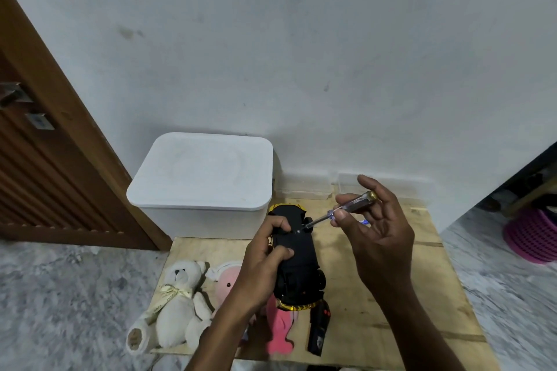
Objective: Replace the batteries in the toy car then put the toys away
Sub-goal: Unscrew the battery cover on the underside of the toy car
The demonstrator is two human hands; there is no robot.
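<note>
The toy car (pixel 294 256) is turned belly-up and held over the middle of the wooden board (pixel 401 304), its nose toward the board's far edge, which makes sense: the battery cover and its screw sit on the underside. The left hand (pixel 265 262) is clamped around the car's left flank, thumb and forefinger pressing on the black chassis to keep it from twisting. The right hand (pixel 373 220) pinches a screwdriver (pixel 340 209) between thumb and fingertips, the clear handle angled up toward the far right corner and the tip set at the small screw near the car's front axle, I'd judge to work that cover screw, though I can't tell which way. A white teddy bear (pixel 177 301) and a pink plush toy (pixel 226 280) lie along the board's left edge, and a black remote control (pixel 319 328) rests near the near edge, out of the way. The white lidded bin (pixel 205 178) stands closed beyond the far left corner, likely where the toys end up.
</note>
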